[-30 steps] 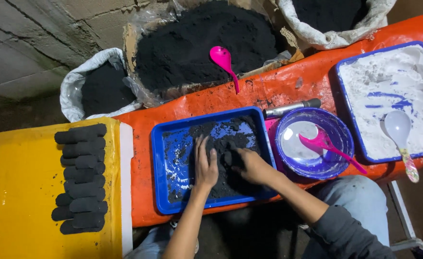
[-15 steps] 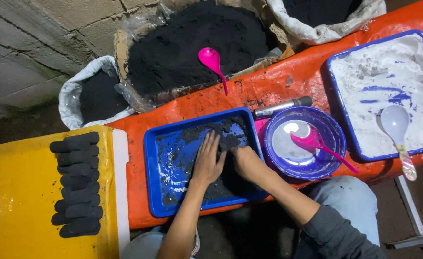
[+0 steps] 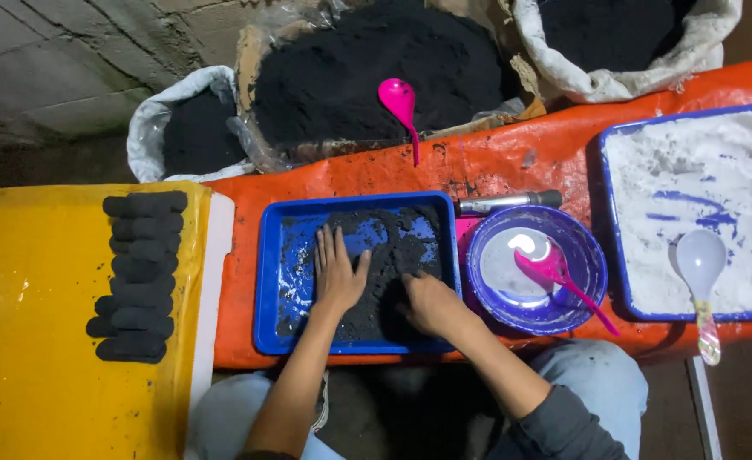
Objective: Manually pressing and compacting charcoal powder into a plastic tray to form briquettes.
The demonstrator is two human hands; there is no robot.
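Observation:
A blue tray (image 3: 269, 281) on the orange table cover holds a heap of wet black charcoal mix (image 3: 393, 251). My left hand (image 3: 337, 273) lies flat on the mix, fingers spread and pointing away from me. My right hand (image 3: 427, 302) rests at the near right of the heap, fingers curled into the black material. Whether the right hand encloses a lump is hidden.
Several black pressed briquettes (image 3: 137, 277) lie stacked on a yellow sheet (image 3: 26, 324) at left. A purple bowl (image 3: 576, 247) with a pink spoon (image 3: 559, 277) stands right of the tray. Further right is a tray of white powder (image 3: 691, 187) with a clear spoon (image 3: 700, 264). Sacks of black powder (image 3: 367, 68) stand behind.
My left hand has slid left and further away across the mix, fingers spreading. My right hand pulled nearer to the tray's front edge. The camera view shifted slightly.

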